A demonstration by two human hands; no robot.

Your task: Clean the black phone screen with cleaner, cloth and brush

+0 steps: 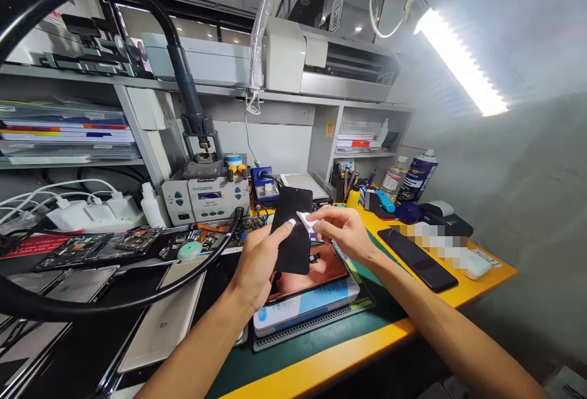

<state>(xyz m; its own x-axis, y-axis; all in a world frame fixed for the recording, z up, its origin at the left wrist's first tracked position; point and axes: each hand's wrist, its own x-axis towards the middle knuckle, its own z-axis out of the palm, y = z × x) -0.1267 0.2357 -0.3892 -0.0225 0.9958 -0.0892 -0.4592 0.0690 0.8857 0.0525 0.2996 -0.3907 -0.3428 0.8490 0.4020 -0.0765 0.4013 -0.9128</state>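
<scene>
My left hand [257, 259] grips a black phone screen [293, 253] by its left side, thumb lying across the front. The screen is held up, tilted, above the bench. Between the thumb and fingers of my right hand [343, 227] is a folded white wipe [305, 221], touching the screen's upper right part. Below the screen lies a copper-coloured phone part [332, 264], partly hidden by it. That part rests on a blue and white box [312, 307], which sits on a grey perforated tray [316, 330].
A hot-air rework station [208, 200] stands at the back left, its black hose [137, 307] looping across the left side. Phone shells [165, 319] and circuit boards [137, 240] lie left. At right are a black phone [417, 258], a spray can [417, 175] and a clear bottle [393, 178].
</scene>
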